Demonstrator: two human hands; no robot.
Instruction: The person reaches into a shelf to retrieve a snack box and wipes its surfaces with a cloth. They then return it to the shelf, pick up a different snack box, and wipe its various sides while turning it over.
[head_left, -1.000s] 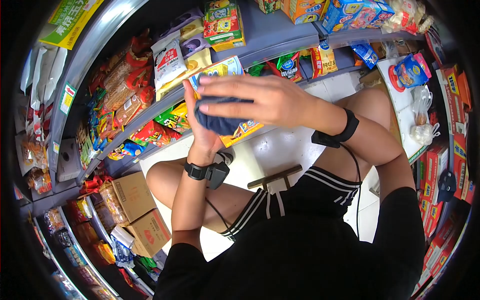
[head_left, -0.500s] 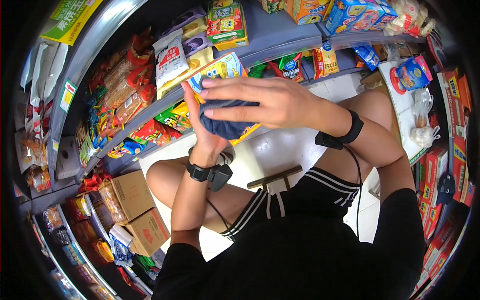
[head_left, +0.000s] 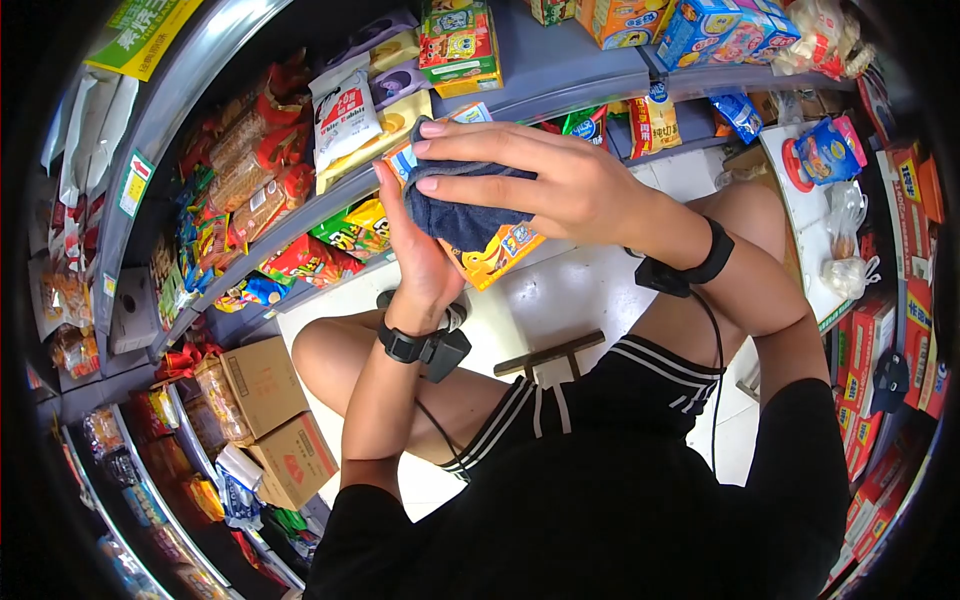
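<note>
Between my two hands is an orange cartoon-printed box, tilted in front of the shelf edge. My left hand grips it from the left side, thumb up along its edge. A dark blue-grey cloth lies over the middle of the box and covers most of its face. My right hand presses the cloth onto the box, its fingers stretched across the fabric toward the left. The box's far corner shows above the cloth, and its lower corner sticks out below.
A similar green-and-red cartoon box stands on the shelf ahead, beside a White Rabbit candy bag. Snack bags fill the tier below. Cardboard cartons stand at lower left. Red boxes line the right.
My right hand and the cloth have shifted over the box, covering the cartoon picture that showed at its top. More of the box's lower orange part is now uncovered.
</note>
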